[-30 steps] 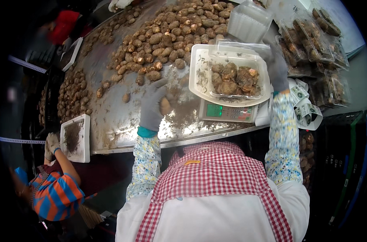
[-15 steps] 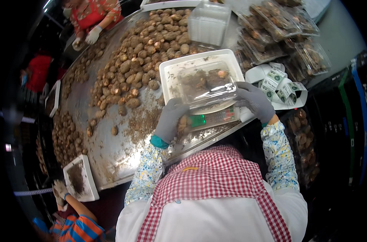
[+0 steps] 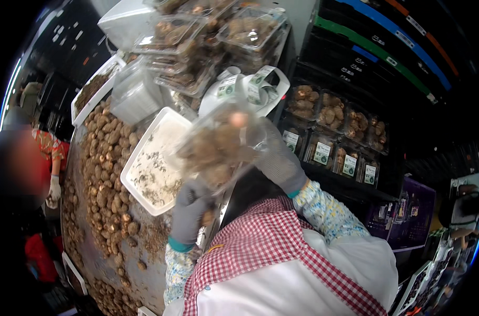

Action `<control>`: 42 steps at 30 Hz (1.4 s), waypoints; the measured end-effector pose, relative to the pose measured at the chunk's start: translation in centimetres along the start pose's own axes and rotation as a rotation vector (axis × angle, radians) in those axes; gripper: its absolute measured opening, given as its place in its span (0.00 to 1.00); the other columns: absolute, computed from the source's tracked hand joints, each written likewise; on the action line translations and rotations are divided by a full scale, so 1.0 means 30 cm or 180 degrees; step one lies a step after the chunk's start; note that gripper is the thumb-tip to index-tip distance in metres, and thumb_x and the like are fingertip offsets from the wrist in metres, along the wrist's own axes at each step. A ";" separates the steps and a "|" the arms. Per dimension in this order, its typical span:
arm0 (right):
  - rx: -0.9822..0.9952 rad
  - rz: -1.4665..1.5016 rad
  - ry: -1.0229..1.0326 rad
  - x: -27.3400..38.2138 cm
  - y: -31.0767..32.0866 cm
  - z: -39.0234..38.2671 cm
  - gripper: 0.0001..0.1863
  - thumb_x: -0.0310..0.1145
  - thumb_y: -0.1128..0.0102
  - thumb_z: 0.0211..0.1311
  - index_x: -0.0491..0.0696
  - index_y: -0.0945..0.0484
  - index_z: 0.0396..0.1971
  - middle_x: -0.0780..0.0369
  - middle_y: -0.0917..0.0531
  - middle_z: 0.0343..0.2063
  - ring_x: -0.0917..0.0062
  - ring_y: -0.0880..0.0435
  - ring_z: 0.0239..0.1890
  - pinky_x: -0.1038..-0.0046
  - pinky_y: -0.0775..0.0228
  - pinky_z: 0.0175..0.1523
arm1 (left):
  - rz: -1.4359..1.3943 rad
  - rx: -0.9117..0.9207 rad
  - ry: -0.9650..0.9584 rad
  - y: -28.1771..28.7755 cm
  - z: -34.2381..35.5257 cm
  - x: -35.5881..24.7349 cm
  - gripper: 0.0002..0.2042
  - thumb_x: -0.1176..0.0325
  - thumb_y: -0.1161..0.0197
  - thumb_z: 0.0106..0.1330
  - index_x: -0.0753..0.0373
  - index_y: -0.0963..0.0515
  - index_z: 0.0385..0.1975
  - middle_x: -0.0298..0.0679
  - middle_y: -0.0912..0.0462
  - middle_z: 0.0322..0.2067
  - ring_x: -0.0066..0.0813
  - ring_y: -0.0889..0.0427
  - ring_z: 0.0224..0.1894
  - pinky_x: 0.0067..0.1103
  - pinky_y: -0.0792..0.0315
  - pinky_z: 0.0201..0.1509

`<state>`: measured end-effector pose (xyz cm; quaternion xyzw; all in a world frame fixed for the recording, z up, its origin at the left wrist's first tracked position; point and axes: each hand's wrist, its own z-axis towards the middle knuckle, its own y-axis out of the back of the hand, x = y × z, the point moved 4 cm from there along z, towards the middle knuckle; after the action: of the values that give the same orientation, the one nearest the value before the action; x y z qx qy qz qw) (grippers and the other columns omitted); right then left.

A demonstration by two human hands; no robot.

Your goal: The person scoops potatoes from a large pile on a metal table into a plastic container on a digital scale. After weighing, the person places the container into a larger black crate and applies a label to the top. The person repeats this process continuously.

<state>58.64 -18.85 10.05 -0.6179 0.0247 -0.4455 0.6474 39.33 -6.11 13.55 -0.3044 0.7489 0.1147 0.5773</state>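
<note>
Produce packing workshop: metal tabletop [image 3: 81, 247] heaped with loose brown tubers [image 3: 105, 158], white trays [image 3: 155, 160] dusted with soil. Stacked clear clamshell packs [image 3: 208, 42], labelled filled packs in dark crates [image 3: 334, 131], label roll [image 3: 244, 87]. Another gloved worker [image 3: 50, 174] beside the tabletop.

Bright centre, dark curved rim, motion blur in the middle

Overhead light glares off the metal table [image 3: 86, 253] near its lower edge; the clear box of brown tubers [image 3: 218, 145] is smeared by motion, straight shelf lines bend at the right, and the far left is dim and soft.
</note>
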 end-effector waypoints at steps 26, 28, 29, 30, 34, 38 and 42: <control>0.0572 -0.6901 -0.1124 0.312 0.248 0.159 0.17 0.43 0.46 0.67 0.45 0.17 0.39 0.53 0.16 0.29 0.57 0.15 0.32 0.61 0.24 0.40 | -0.1154 -0.0277 0.0218 -0.018 0.128 0.110 0.14 0.67 0.48 0.73 0.68 0.28 0.52 0.42 0.19 0.32 0.27 0.20 0.24 0.17 0.27 0.25; 0.1232 -0.5278 0.0165 0.153 0.008 0.263 0.13 0.39 0.42 0.65 0.45 0.18 0.39 0.54 0.17 0.30 0.59 0.17 0.32 0.60 0.26 0.37 | -0.1323 -0.0791 0.0172 0.069 0.079 0.114 0.13 0.68 0.48 0.73 0.68 0.28 0.52 0.41 0.18 0.33 0.27 0.20 0.24 0.18 0.26 0.25; 0.1598 -0.5063 0.0650 0.052 -0.088 0.330 0.11 0.37 0.41 0.64 0.46 0.18 0.39 0.55 0.17 0.30 0.60 0.18 0.33 0.60 0.27 0.38 | -0.1326 -0.0882 -0.0017 0.097 0.051 0.113 0.13 0.68 0.49 0.74 0.67 0.28 0.52 0.41 0.18 0.33 0.27 0.20 0.25 0.18 0.25 0.26; 0.2030 -0.4985 0.0964 -0.053 -0.173 0.410 0.10 0.35 0.39 0.63 0.46 0.18 0.38 0.56 0.17 0.31 0.60 0.18 0.33 0.60 0.28 0.39 | -0.1282 -0.1004 -0.0128 0.126 0.027 0.113 0.13 0.67 0.49 0.74 0.67 0.28 0.52 0.41 0.18 0.33 0.27 0.20 0.25 0.19 0.25 0.27; 0.2493 -0.4979 0.1492 -0.555 -0.370 0.850 0.13 0.36 0.40 0.61 0.47 0.19 0.43 0.54 0.17 0.38 0.59 0.19 0.43 0.58 0.29 0.49 | -0.1060 -0.1449 -0.0766 0.233 -0.130 0.134 0.15 0.68 0.47 0.72 0.70 0.27 0.52 0.44 0.18 0.37 0.30 0.19 0.31 0.22 0.23 0.34; 0.2542 -0.6519 0.1119 -0.919 -0.334 1.164 0.24 0.44 0.36 0.57 0.49 0.22 0.52 0.53 0.16 0.42 0.58 0.19 0.47 0.57 0.29 0.54 | 0.2986 -0.2599 -0.1957 0.340 -0.401 0.145 0.23 0.82 0.37 0.57 0.68 0.28 0.56 0.53 0.24 0.55 0.38 0.17 0.45 0.29 0.21 0.46; 0.2964 -0.6584 -0.0370 -1.070 -0.281 1.308 0.21 0.46 0.35 0.55 0.52 0.17 0.46 0.50 0.17 0.47 0.53 0.19 0.51 0.55 0.30 0.58 | -0.2128 -0.3281 -0.1054 0.430 -0.611 0.416 0.15 0.67 0.48 0.72 0.68 0.26 0.53 0.45 0.19 0.41 0.34 0.16 0.38 0.27 0.18 0.41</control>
<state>57.58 32.53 9.56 -0.0608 -0.6955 -0.7029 0.1359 15.32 -9.56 5.18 -0.7387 0.3629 0.3196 0.4694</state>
